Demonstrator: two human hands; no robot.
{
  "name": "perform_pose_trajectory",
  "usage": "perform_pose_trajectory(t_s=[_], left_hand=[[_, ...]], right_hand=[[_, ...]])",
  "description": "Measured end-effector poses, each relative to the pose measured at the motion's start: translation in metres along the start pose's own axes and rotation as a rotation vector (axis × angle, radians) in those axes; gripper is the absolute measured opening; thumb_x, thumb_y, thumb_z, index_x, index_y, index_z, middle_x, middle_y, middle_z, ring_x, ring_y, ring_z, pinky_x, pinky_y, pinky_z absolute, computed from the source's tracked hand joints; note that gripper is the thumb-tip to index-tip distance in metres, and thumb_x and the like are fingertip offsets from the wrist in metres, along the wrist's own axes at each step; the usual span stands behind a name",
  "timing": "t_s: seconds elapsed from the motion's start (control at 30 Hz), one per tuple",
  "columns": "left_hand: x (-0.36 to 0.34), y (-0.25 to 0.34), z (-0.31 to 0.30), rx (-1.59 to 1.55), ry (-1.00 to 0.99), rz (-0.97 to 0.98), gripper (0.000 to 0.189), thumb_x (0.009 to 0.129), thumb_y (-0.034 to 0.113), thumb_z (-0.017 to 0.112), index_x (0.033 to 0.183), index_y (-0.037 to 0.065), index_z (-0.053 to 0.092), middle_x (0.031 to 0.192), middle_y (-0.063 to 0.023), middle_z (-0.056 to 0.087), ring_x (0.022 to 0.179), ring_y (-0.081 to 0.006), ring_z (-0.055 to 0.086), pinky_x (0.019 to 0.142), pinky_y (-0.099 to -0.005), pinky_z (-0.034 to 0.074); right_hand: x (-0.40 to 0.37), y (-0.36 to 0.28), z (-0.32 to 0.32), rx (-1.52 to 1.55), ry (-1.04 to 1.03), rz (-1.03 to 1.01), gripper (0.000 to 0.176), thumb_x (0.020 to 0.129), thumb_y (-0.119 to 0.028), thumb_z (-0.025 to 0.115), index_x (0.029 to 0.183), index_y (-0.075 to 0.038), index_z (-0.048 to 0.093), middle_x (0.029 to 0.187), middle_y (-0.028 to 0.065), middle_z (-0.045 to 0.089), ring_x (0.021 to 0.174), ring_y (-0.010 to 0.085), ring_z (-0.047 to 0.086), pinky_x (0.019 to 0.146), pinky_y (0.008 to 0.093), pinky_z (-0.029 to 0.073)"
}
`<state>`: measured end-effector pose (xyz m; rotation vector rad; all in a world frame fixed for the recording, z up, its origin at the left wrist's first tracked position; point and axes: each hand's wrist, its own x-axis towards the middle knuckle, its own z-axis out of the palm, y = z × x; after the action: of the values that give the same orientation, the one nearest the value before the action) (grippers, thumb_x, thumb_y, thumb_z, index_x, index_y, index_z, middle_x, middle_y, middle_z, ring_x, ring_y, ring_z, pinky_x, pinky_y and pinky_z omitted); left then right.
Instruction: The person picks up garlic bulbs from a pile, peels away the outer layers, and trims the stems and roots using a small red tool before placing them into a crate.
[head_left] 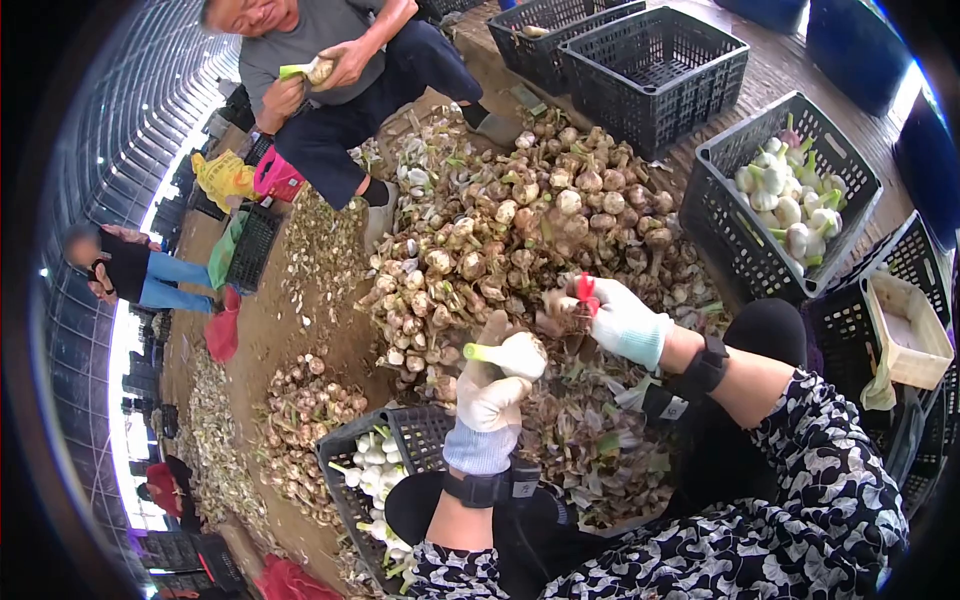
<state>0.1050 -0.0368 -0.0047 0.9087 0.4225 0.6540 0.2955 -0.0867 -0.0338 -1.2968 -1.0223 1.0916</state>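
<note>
My left hand (487, 405), in a whitish glove, is closed around a peeled white garlic bulb (522, 354). Its cut green-tipped stem points left. To the right, my gloved right hand (622, 318) has its fingers curled together, with a red strip (586, 294) at the fingertips. Blurred brown garlic skin (568, 316) shows right at those fingers; I cannot tell what they grip. Beyond both hands spreads a big heap of unpeeled garlic (520, 230). Loose garlic skins (600, 445) lie between my forearms, over my lap.
A black crate (335, 470) with white garlic stands at my left knee, another black crate (745, 240) at right. An empty black crate (655, 95) is at the back. Opposite me a person (330, 90) holds garlic. A wooden box (910, 330) sits far right.
</note>
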Motion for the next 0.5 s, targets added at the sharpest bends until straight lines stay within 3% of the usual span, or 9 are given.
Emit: perform_pose_trajectory(t_s=[0.1,0.2,0.23,0.27,0.3,0.37,0.4,0.43,0.5], left_hand=[[0.004,0.001,0.004,0.098,0.093,0.024,0.068,0.064,-0.009,0.044,0.131,0.003,0.036,0.116,-0.0103,0.050,0.100,-0.0198,0.053,0.082,-0.0272,0.044],[0.005,0.003,0.015,0.132,0.109,-0.002,0.065,0.066,-0.007,0.045,0.129,0.003,0.037,0.115,-0.0097,0.051,0.102,-0.0198,0.053,0.086,-0.0291,0.044],[0.003,0.002,0.017,0.156,0.104,0.044,0.062,0.067,-0.005,0.047,0.128,0.003,0.039,0.115,-0.0096,0.052,0.103,-0.0191,0.053,0.090,-0.0299,0.042],[0.003,-0.002,0.010,0.321,0.123,0.094,0.061,0.068,-0.004,0.050,0.128,0.001,0.038,0.114,-0.0086,0.052,0.101,-0.0173,0.053,0.090,-0.0284,0.041],[0.003,-0.006,0.003,0.487,0.151,0.142,0.061,0.069,-0.003,0.052,0.128,0.000,0.038,0.114,-0.0076,0.052,0.099,-0.0155,0.053,0.090,-0.0268,0.039],[0.002,-0.004,0.002,0.501,0.192,0.123,0.063,0.072,-0.004,0.052,0.132,0.003,0.034,0.108,-0.0049,0.055,0.095,-0.0120,0.053,0.085,-0.0231,0.041],[0.002,0.002,0.011,0.359,0.244,0.046,0.065,0.072,-0.007,0.051,0.133,0.005,0.034,0.108,-0.0046,0.055,0.094,-0.0117,0.053,0.082,-0.0223,0.042],[0.002,0.002,0.015,0.212,0.252,0.061,0.059,0.069,-0.005,0.051,0.127,-0.001,0.039,0.118,-0.0081,0.051,0.106,-0.0161,0.050,0.090,-0.0257,0.039],[0.004,-0.001,0.010,0.204,0.241,0.049,0.066,0.069,-0.009,0.048,0.132,-0.001,0.032,0.123,-0.0086,0.047,0.110,-0.0175,0.048,0.094,-0.0275,0.037]], right_hand=[[-0.013,-0.026,0.007,-0.094,-0.016,-0.088,0.045,0.080,-0.036,0.061,0.102,0.002,0.052,0.078,0.0084,0.059,0.074,0.0133,0.056,0.068,0.0264,0.046],[-0.021,-0.028,0.018,-0.458,0.090,-0.282,0.044,0.071,-0.031,0.067,0.097,0.001,0.053,0.083,0.0213,0.058,0.076,0.0338,0.059,0.064,0.0364,0.046],[-0.021,-0.021,0.021,-0.537,0.138,-0.205,0.039,0.069,-0.028,0.068,0.092,0.000,0.054,0.083,0.0232,0.056,0.078,0.0397,0.055,0.063,0.0408,0.045],[-0.021,-0.032,0.021,-0.587,0.126,-0.173,0.035,0.068,-0.027,0.069,0.088,-0.001,0.056,0.078,0.0210,0.058,0.075,0.0389,0.056,0.062,0.0404,0.045],[-0.019,-0.032,0.023,-0.568,0.167,-0.266,0.035,0.067,-0.028,0.071,0.085,-0.001,0.057,0.076,0.0199,0.058,0.074,0.0386,0.057,0.061,0.0389,0.046],[-0.020,-0.041,0.027,-0.466,0.166,-0.189,0.033,0.066,-0.021,0.074,0.088,0.000,0.060,0.081,0.0182,0.062,0.076,0.0291,0.062,0.065,0.0322,0.048],[-0.018,-0.036,0.027,-0.373,0.163,-0.207,0.030,0.067,-0.014,0.073,0.090,0.001,0.061,0.082,0.0177,0.063,0.077,0.0254,0.063,0.067,0.0307,0.048],[-0.018,-0.039,0.027,-0.378,0.136,-0.194,0.029,0.067,-0.013,0.072,0.090,0.002,0.061,0.083,0.0185,0.063,0.076,0.0257,0.064,0.068,0.0306,0.048],[-0.015,-0.037,0.026,-0.441,0.133,-0.270,0.023,0.067,-0.006,0.068,0.086,0.003,0.060,0.080,0.0197,0.062,0.074,0.0288,0.063,0.066,0.0311,0.049]])
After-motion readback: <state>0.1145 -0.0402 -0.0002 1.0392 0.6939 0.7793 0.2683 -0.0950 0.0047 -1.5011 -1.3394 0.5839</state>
